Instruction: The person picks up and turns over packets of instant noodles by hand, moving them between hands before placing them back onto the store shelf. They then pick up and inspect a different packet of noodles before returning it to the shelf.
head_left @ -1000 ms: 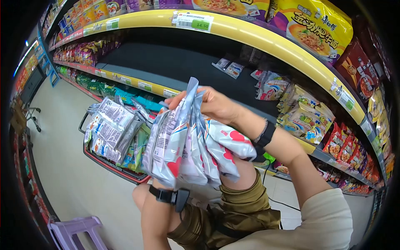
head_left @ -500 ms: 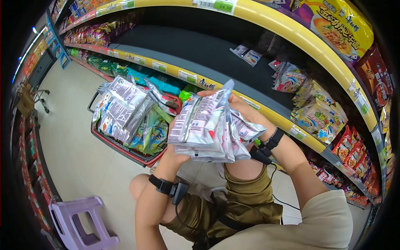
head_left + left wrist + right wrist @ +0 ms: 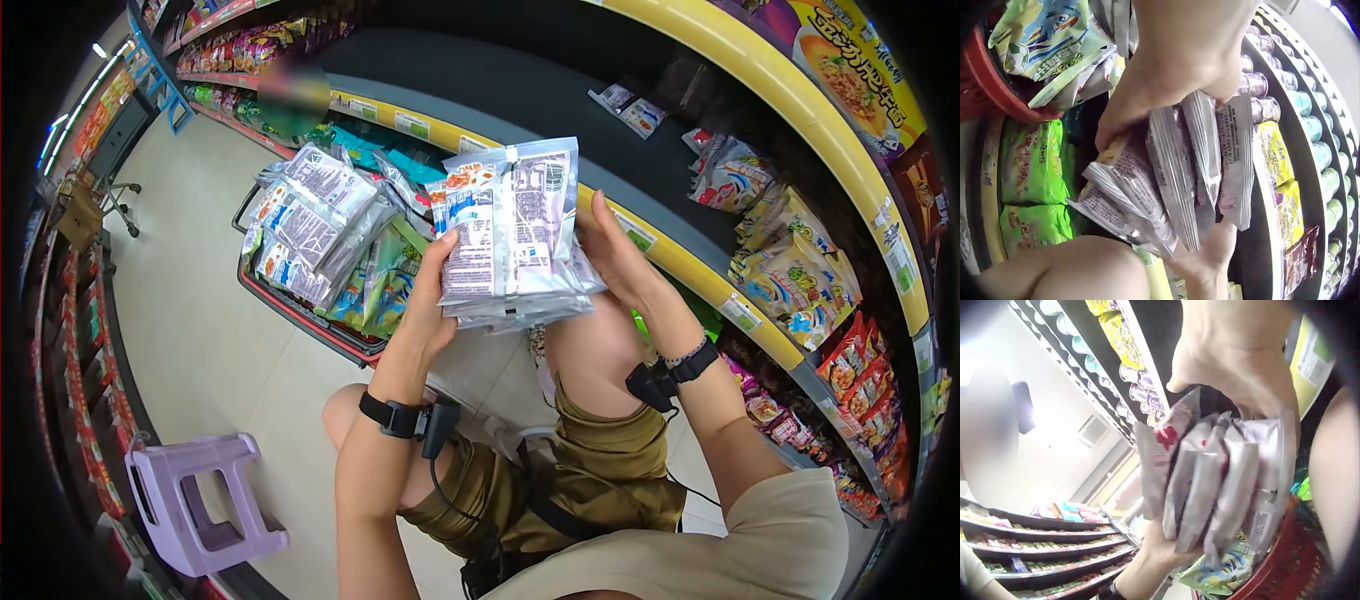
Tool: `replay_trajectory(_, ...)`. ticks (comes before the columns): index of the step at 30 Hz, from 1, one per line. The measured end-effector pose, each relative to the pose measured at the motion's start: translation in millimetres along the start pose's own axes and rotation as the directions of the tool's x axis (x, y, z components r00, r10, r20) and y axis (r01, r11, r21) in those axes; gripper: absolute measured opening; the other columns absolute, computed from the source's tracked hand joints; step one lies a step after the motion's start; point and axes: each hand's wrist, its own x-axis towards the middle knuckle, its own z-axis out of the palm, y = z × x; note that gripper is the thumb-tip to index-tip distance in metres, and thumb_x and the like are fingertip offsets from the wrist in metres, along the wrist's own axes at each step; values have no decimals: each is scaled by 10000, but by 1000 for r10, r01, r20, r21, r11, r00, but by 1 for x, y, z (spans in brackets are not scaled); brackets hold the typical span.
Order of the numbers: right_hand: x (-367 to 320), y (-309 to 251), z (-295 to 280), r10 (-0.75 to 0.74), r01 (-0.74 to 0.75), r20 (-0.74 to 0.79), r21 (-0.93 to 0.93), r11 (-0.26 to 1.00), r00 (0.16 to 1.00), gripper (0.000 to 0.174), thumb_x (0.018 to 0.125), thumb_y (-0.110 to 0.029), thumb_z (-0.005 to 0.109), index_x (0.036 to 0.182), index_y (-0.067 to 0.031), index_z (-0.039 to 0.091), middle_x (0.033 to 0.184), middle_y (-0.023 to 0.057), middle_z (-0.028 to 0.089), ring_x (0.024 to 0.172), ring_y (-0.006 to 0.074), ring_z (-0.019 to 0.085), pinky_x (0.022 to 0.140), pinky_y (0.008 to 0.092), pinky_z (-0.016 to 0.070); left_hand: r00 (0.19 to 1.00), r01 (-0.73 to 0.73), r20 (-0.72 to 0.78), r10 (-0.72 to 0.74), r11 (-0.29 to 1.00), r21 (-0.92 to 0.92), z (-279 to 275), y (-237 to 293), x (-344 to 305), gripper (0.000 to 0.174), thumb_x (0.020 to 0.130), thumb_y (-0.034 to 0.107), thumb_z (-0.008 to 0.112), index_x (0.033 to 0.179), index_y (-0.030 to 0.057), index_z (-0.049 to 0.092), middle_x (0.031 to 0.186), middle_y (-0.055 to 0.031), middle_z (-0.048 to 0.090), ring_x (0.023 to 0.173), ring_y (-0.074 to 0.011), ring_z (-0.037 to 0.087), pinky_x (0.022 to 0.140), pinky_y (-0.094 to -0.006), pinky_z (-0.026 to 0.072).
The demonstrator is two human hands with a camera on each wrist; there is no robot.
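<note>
My left hand [image 3: 430, 300] grips a stack of silvery-white snack packets [image 3: 510, 225] at its left edge, thumb lying on top. The uppermost packet has its printed back turned up. At the right edge of the stack is my right hand [image 3: 622, 255], its thumb straight and raised away from the packets; the other fingers are partly hidden. In the left wrist view the crimped ends of several packets [image 3: 1172, 181] fan apart between both hands. A red-rimmed shopping basket [image 3: 300, 315] stands beyond my left forearm, filled with similar packets [image 3: 320, 215] and green bags [image 3: 385, 275].
A dark shelf [image 3: 480, 75] with a yellow front edge runs across in front. Small packets [image 3: 630, 108], white-and-red packets [image 3: 728, 170] and yellow bags [image 3: 795, 290] lie on it. A purple stool [image 3: 205, 500] stands on the floor at left, and my knees are below the stack.
The packets were upright with the right hand at their top; they have come down into a flatter stack. The left hand now grips its left edge, while the right hand has moved to its right side.
</note>
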Motion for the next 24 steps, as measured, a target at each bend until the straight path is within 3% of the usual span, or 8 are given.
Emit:
replay_trajectory(3,1,11,8,-82,83,19,-29,996,996,853,880,-661,372,1412,1,286,1433,137,346,1296,245,366,1090,362,267,999,-15,-50,20,995,97,-10,-3,6,623,856,432,563,1323,64,374,1222,-101,528,1098,-189,537,920,-328,431)
replay_trajectory(5,9,25,14,-103,108,-58,87,990,993,743,886,-477,564,1407,-20,297,1395,116,387,1264,199,389,1069,339,285,995,-66,-59,79,977,203,-15,-6,10,687,854,433,572,1365,71,291,1260,-114,478,1147,-204,493,950,-330,400)
replay_trajectory(8,11,29,27,-96,100,-51,77,992,994,718,889,-422,584,1404,-14,294,1372,106,422,1235,195,427,1039,336,328,984,-122,-89,154,949,292,-12,0,11,711,846,414,575,1373,49,266,1260,-131,464,1162,-211,472,970,-333,374)
replay_trajectory(9,15,33,26,-84,91,-45,193,977,995,711,888,-403,592,1400,-8,297,1357,109,439,1216,197,447,1023,334,348,977,-139,-107,185,930,341,-13,1,11,713,844,400,576,1375,45,260,1260,-134,463,1160,-210,473,971,-336,373)
replay_trajectory(10,17,39,25,-62,71,-36,312,947,997,704,886,-385,599,1395,-2,300,1342,112,456,1198,198,468,1006,331,368,977,-123,-123,174,932,341,-14,1,11,713,844,400,576,1375,45,260,1260,-134,463,1160,-210,473,971,-336,373)
replay_trajectory(13,16,39,19,-83,92,-40,335,938,996,697,885,-369,601,1391,7,302,1317,124,476,1173,203,492,986,330,387,975,-103,-140,171,912,398,-12,-1,11,703,838,378,574,1378,57,258,1250,-129,469,1139,-205,485,946,-326,393)
replay_trajectory(19,20,49,9,-167,175,-52,255,951,985,736,835,-275,678,1396,16,301,1310,124,475,1175,192,472,1007,302,346,994,-29,-100,52,974,225,-25,-1,15,633,854,402,554,1361,103,320,1215,-97,511,1068,-174,540,889,-320,450)
replay_trajectory(24,26,52,3,-246,251,-60,101,963,967,697,809,-248,715,1355,25,378,1289,116,495,1154,179,493,986,305,375,989,-27,-133,62,969,245,-29,-5,20,559,874,464,506,1227,32,478,1152,-108,574,1022,-196,577,882,-334,463)
